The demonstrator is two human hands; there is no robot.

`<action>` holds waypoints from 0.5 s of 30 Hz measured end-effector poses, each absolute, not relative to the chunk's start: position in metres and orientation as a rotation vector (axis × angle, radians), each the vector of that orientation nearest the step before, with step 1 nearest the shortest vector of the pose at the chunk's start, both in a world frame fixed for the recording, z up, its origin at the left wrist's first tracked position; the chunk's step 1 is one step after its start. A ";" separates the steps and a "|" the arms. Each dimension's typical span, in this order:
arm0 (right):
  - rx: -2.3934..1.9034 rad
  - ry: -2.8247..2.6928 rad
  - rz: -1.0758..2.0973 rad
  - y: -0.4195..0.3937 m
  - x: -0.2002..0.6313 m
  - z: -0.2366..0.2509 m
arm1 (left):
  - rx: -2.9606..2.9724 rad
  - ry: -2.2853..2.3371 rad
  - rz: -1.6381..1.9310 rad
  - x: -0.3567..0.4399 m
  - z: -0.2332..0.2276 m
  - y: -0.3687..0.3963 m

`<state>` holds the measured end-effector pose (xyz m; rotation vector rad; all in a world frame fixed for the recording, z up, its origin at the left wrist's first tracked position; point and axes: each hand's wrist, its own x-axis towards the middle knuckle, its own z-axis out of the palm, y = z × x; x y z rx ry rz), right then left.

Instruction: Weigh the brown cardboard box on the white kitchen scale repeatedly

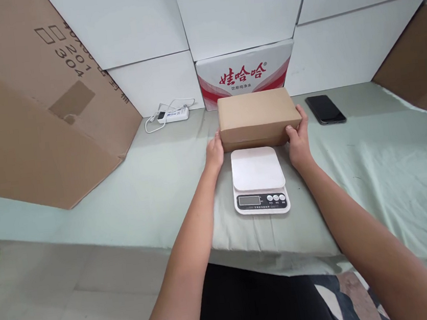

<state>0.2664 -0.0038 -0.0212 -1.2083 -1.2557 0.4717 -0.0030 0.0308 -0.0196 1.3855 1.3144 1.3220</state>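
The scene is bright and evenly lit, with soft light that seems to fall from above: the top of the brown box (256, 108) is paler than its front side. The white panels (237, 11) glow without harsh glare, shadows on the table (161, 176) are faint, and its hanging front edge looks dimmer. Wide-angle distortion stretches the large carton (11, 111) and forearms (371, 229) toward the borders. Large red lettering (243, 75) is crisp; the scale's (258, 169) tiny print is unreadable.
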 end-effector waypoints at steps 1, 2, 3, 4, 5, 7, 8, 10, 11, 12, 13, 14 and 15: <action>-1.211 -1.250 0.469 -0.004 0.266 -0.021 | 1.382 1.318 1.320 -0.003 -0.020 0.030; -1.214 -1.244 0.472 -0.005 0.266 -0.020 | 1.381 1.322 1.317 -0.002 -0.019 0.030; -1.216 -1.235 0.479 -0.006 0.265 -0.019 | 1.385 1.332 1.310 -0.002 -0.019 0.029; -1.216 -1.227 0.488 -0.006 0.264 -0.018 | 1.393 1.346 1.297 -0.002 -0.018 0.028; -1.215 -1.221 0.496 -0.007 0.264 -0.018 | 1.405 1.364 1.279 -0.001 -0.017 0.027; -1.215 -1.219 0.507 -0.008 0.263 -0.017 | 1.433 1.406 1.229 -0.001 -0.015 0.026; -1.216 -1.219 0.511 -0.009 0.263 -0.017 | 1.446 1.426 1.204 -0.001 -0.014 0.025; -1.220 -1.219 0.520 -0.009 0.263 -0.018 | 1.467 1.455 1.168 -0.001 -0.013 0.025; -1.222 -1.219 0.527 -0.010 0.264 -0.018 | 1.475 1.460 1.161 -0.001 -0.013 0.025; -1.224 -1.218 0.534 -0.010 0.264 -0.018 | 1.480 1.461 1.160 -0.001 -0.013 0.025; -1.225 -1.215 0.541 -0.010 0.264 -0.018 | 1.480 1.462 1.162 -0.001 -0.014 0.026; -1.225 -1.212 0.546 -0.010 0.264 -0.018 | 1.476 1.462 1.165 -0.001 -0.015 0.026; -1.225 -1.210 0.549 -0.011 0.264 -0.018 | 1.471 1.461 1.168 -0.001 -0.016 0.027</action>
